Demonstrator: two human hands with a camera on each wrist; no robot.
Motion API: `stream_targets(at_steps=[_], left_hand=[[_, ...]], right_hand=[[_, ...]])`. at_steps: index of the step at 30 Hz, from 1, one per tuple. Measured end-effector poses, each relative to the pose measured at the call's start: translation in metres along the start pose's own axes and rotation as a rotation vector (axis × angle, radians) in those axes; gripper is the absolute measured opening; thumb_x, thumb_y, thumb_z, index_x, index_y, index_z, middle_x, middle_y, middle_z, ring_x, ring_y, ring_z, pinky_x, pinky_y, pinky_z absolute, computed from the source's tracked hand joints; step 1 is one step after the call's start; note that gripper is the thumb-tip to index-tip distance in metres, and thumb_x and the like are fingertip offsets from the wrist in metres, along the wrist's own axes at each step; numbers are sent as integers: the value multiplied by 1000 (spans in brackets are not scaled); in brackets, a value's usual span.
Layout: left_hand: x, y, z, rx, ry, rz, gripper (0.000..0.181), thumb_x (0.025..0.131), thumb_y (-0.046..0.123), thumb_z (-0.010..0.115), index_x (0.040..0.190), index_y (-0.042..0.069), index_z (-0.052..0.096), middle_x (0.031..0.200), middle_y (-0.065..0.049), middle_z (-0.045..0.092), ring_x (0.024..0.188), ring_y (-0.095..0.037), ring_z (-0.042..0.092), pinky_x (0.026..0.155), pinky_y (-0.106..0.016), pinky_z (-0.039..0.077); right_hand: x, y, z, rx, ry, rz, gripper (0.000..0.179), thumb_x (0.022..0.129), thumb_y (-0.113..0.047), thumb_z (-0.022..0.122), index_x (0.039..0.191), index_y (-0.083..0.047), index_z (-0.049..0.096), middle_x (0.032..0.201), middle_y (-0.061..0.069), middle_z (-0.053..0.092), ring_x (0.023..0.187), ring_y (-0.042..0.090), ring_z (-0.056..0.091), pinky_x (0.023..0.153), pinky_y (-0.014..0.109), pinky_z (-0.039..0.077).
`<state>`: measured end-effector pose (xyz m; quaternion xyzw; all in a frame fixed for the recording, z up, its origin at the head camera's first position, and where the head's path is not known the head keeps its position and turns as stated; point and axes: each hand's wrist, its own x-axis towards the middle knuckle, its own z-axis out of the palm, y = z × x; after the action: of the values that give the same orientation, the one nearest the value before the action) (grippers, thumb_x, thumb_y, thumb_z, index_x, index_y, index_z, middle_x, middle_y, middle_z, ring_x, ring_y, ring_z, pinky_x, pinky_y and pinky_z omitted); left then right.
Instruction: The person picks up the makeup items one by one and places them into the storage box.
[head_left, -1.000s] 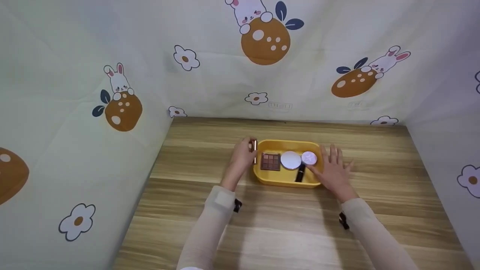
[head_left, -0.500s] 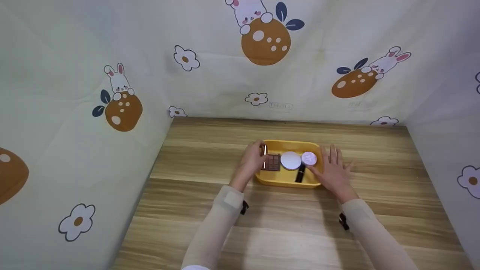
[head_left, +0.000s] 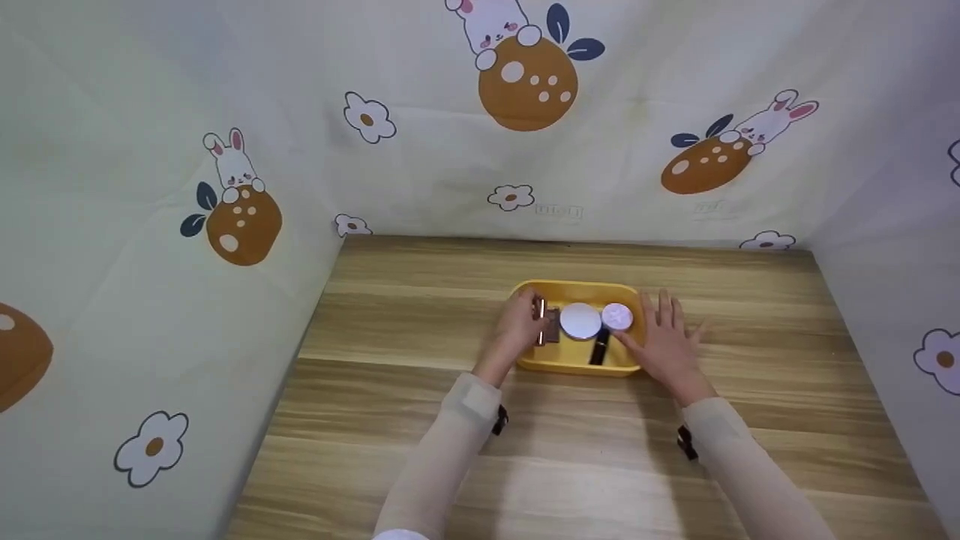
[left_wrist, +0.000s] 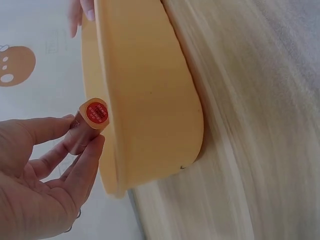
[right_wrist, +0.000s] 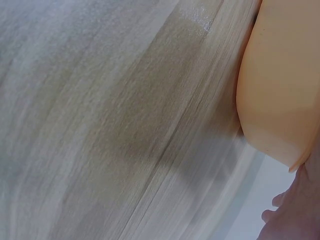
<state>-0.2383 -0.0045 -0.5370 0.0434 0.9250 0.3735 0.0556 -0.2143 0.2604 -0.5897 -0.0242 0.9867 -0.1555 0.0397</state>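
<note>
In the head view, my left hand (head_left: 516,328) is over the left end of a yellow plastic tray (head_left: 577,370). It pinches a slim brown lipstick (head_left: 541,322) between thumb and fingertips; the left wrist view shows a round red label on the end of the lipstick (left_wrist: 95,116). Under it lies a brown eyeshadow palette (head_left: 553,326), partly hidden by the hand. My right hand (head_left: 670,346) rests on the tray's right rim with fingers spread. Also inside the tray are a white round compact (head_left: 580,321), a smaller lilac patterned round case (head_left: 617,316) and a black tube (head_left: 599,349).
The tray stands on a wood-grain table (head_left: 570,450). A pale cloth (head_left: 420,165) printed with rabbits and flowers hangs behind the table and along both sides.
My left hand has moved right with the lipstick, from beside the tray's left rim to over the palette inside. The right hand stays on the right rim.
</note>
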Motion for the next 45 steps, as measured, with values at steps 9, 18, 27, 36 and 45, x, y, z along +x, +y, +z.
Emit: stream_targets(at_steps=[9,18,27,36,45], left_hand=[[-2,-5,12,17,-24,-41,33,89,9,72,120,7,63,114,-12,60,101,-24,60,79,-31,56],[-2,-8,19,112,-7,-5,32,86,9,74,116,9,64,107,-12,68,100,-25,65,88,-36,55],[-3,-7,25,122,-60,54,13,97,11,63,109,10,69,90,-3,68,81,-13,55,70,-26,48],[-6,-6,31,201,-125,56,20,92,8,69,111,13,67,104,-1,72,101,-17,66,88,-30,55],[-8,-3,32,379,-195,176,13,94,19,68,106,13,70,100,-3,70,98,-20,64,85,-30,53]], right_hand=[[0,-2,1,2,6,5,93,94,-69,45,161,-14,10,166,26,1,151,50,5,105,85,-6],[-1,-2,0,39,5,2,94,94,-67,48,161,-13,9,165,28,2,151,50,4,104,85,-8],[-1,-3,-1,32,-2,6,94,94,-68,46,161,-16,7,165,27,1,151,50,4,105,85,-8],[0,-3,0,17,7,4,94,94,-69,45,161,-20,2,165,27,3,151,50,6,105,84,-7],[1,-2,1,14,9,9,94,94,-69,45,161,-13,10,165,26,4,150,51,7,106,84,-6]])
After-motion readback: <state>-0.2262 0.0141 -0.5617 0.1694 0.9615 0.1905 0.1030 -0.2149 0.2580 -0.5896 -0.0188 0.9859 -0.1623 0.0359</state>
